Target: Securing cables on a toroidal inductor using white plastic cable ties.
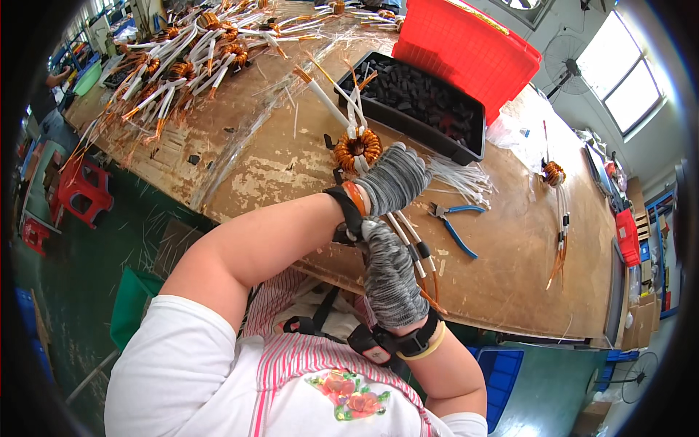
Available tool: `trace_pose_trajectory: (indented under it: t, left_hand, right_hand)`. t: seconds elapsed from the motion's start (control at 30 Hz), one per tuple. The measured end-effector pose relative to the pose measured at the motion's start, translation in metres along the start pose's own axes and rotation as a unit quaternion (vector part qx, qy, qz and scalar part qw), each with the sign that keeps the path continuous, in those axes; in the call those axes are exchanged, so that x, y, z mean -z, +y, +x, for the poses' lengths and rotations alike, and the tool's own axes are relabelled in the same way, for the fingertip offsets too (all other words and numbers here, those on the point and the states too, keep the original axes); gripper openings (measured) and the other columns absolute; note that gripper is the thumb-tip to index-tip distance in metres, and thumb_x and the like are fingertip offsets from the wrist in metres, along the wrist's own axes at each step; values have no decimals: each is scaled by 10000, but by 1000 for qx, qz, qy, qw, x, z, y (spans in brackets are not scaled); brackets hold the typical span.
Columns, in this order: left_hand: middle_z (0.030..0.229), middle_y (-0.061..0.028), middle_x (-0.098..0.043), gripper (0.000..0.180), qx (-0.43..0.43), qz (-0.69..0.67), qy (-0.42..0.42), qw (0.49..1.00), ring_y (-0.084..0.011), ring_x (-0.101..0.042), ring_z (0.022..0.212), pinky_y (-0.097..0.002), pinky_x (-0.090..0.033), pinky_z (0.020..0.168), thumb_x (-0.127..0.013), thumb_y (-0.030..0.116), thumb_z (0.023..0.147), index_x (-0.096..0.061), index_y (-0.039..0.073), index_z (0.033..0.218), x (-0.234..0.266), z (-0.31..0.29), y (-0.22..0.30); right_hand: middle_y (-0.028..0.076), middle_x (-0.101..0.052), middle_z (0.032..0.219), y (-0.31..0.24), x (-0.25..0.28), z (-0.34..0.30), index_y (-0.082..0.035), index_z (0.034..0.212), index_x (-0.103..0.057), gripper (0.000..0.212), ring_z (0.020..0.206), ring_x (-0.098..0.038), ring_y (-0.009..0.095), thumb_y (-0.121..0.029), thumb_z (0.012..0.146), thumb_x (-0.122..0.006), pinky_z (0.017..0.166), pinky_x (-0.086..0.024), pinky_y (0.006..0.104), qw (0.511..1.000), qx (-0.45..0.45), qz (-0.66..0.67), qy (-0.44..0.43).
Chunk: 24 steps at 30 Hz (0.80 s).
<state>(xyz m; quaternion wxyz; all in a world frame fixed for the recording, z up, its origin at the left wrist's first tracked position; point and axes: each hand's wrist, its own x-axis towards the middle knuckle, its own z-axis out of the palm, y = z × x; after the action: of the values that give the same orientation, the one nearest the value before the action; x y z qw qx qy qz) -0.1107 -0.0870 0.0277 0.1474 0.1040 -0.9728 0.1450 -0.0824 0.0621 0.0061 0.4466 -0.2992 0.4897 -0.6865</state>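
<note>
Centre frame | right hand in grey knit glove [393, 273] at flat black wrist strap [348, 211], can't tell if pinched | left hand in grey knit glove [397, 178], fingers curled together | I'd keep left steady.

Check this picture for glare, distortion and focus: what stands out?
Head view: the window is washed out, with bright haze along its right side; head view: the near edge of the table looks curved, and the corners fall to black; head view: the coil in the middle and the pliers look fairly sharp, the far upper-left background softer.
</note>
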Motion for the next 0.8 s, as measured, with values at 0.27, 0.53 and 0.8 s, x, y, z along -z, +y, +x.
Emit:
trace_pose_trajectory:
  t: [0.27,0.53,0.8]
  left_hand:
    - [867,-2,-659,144,-38,70,-155,985,-189,-625,907,-360,-447,786,-624,207,834,-684,168,958,0,7,20]
    - [933,7,-674,158,-85,58,-252,962,-186,-612,938,-346,-429,795,-650,225,822,-697,164,960,-21,13,17]
    - [854,-48,-661,230,-106,34,-264,958,-198,-626,873,-345,-455,774,-681,300,818,-703,100,931,-15,9,31]
  right_hand:
    - [163,-671,784,-34,-9,28,18,983,-650,257,773,-651,338,-220,889,-624,734,-502,401,901,126,-415,-28]
    - [82,-645,812,-44,-8,38,-13,976,-626,191,732,-622,206,-197,924,-608,673,-493,336,976,40,-199,-78]
    - [10,-602,744,-88,-21,31,-57,864,-649,196,529,-485,62,-252,873,-670,436,-368,177,960,-278,-11,-44]
